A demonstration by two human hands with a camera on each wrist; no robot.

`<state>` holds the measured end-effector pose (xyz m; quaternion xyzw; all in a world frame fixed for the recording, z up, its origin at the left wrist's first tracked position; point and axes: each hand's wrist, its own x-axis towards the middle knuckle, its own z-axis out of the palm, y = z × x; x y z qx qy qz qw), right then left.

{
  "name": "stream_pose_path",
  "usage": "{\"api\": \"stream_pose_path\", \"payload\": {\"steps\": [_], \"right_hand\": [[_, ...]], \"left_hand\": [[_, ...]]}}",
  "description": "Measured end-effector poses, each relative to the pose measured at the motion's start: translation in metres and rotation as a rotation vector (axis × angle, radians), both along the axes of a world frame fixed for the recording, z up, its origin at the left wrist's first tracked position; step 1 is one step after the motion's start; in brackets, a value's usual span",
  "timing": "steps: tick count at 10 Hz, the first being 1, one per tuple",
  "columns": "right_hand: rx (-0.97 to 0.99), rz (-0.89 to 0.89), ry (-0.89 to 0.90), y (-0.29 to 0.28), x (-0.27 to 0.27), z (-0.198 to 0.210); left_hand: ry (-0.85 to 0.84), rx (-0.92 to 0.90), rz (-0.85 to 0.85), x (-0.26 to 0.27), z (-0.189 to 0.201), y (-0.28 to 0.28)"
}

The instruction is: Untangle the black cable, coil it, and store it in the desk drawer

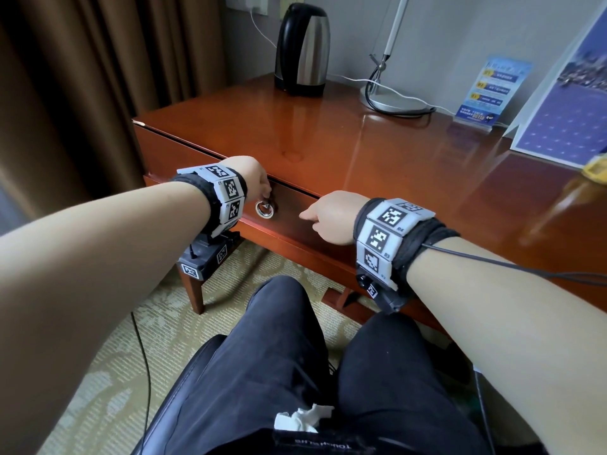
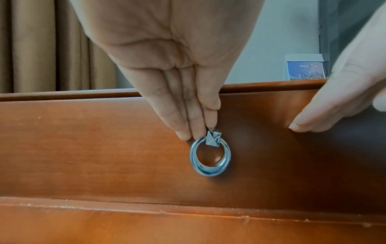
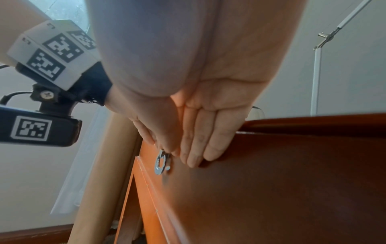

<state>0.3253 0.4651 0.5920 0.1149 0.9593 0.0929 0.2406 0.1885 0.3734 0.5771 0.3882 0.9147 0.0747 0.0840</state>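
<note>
Head view: my left hand point(image 1: 259, 182) is at the drawer front point(image 1: 295, 221) just under the counter's point(image 1: 377, 152) front edge, fingers down on the mount of the ring pull point(image 1: 264, 209). My right hand point(image 1: 331, 218) sits beside it to the right, fingers extended toward the wood. The drawer looks closed. No black cable is in either hand or on the counter, so I judge it already stored inside, unseen. Kettle point(image 1: 303, 49) and lamp base point(image 1: 392, 98) stand at the counter's back edge.

Left wrist view: fingers point(image 2: 188, 118) straight, tips touching the ring's top and mount; ring hangs flat, ungripped.

Right wrist view: fingers point(image 3: 200, 145) straight, pressed flat on the panel, holding nothing.

Risk: if the coil has sprung loose inside, a loop could catch in the gap and stop the drawer seating flush.
</note>
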Motion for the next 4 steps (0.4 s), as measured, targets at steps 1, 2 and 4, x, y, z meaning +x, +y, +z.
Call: {"api": "stream_pose_path", "payload": {"steps": [1, 2, 4], "right_hand": [[-0.076, 0.006, 0.027, 0.002, 0.003, -0.003], [-0.124, 0.014, 0.023, 0.005, 0.004, 0.008], [-0.563, -0.225, 0.236, 0.03, 0.0, 0.05]], "left_hand": [[-0.011, -0.031, -0.018, -0.002, 0.002, -0.001], [-0.024, -0.049, -0.056, -0.006, 0.006, 0.0], [-0.226, -0.026, -0.075, -0.021, 0.033, 0.017]]}}
